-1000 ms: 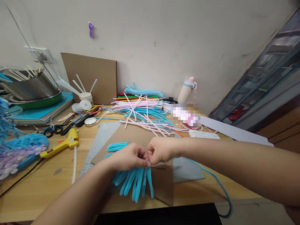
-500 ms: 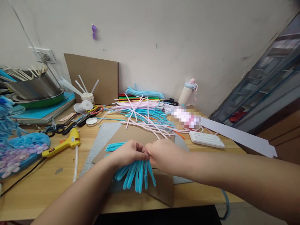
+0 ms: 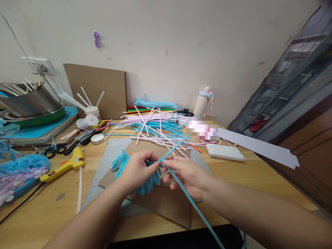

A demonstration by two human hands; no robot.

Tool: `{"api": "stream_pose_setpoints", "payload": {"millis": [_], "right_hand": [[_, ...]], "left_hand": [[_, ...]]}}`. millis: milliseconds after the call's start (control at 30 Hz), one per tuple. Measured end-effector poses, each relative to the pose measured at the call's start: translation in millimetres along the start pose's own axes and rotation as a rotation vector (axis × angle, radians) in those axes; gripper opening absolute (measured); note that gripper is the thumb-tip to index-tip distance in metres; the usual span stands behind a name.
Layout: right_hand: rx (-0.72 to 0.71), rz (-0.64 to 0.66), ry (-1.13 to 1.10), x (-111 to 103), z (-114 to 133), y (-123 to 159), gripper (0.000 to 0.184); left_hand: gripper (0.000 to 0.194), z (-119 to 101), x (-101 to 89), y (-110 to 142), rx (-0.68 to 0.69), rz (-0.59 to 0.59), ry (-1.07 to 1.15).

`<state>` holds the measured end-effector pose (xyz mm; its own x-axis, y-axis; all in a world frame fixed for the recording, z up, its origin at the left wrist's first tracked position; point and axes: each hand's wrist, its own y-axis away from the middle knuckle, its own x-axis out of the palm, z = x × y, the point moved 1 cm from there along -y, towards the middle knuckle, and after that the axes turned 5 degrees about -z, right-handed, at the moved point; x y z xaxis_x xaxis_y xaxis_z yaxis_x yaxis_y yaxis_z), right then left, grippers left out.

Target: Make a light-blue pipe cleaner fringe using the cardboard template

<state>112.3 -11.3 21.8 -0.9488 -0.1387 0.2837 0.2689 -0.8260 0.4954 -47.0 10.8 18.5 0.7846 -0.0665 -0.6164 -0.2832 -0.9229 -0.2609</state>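
Note:
My left hand (image 3: 138,170) is closed on a fan of looped blue pipe cleaners (image 3: 121,162), whose loops stick out to the left and below the fingers. My right hand (image 3: 185,173) pinches a long blue pipe cleaner (image 3: 193,204) where it meets the bundle. That strand runs down toward the lower right, and its short end points up toward the pile behind. Both hands hover over a brown cardboard sheet (image 3: 168,204) lying on a grey mat (image 3: 109,155).
A heap of pink and blue pipe cleaners (image 3: 155,126) lies behind the hands. Left of them are a yellow glue gun (image 3: 64,166), black scissors (image 3: 53,149) and a blue flowered piece (image 3: 18,173). A white flat box (image 3: 224,152) and a bottle (image 3: 201,102) stand right.
The hands have lifted and turned the blue bundle, so fewer loops hang below. The long blue strand now crosses over my right hand toward the lower right; before it trailed along the table's right edge.

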Motion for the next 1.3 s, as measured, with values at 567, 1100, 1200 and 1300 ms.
{"api": "stream_pose_setpoints", "payload": {"millis": [567, 1100, 1200, 1300], "right_hand": [[-0.317, 0.090, 0.362, -18.3, 6.9, -29.5, 0.030], [-0.491, 0.230, 0.627, -25.9, 13.3, -49.1, 0.028], [-0.507, 0.016, 0.968, -50.6, 7.5, -58.7, 0.031], [-0.639, -0.094, 1.340, -65.7, -1.6, -59.0, 0.054]], "left_hand": [[0.021, 3.5, 2.1, -0.9, -0.089, 0.045, 0.119], [0.029, 19.9, 0.8, -5.9, -0.248, 0.181, 0.356], [0.028, 23.4, 0.8, -6.9, -0.224, 0.192, 0.160], [0.022, 28.0, 0.9, -8.6, -0.175, 0.133, -0.068]]}}
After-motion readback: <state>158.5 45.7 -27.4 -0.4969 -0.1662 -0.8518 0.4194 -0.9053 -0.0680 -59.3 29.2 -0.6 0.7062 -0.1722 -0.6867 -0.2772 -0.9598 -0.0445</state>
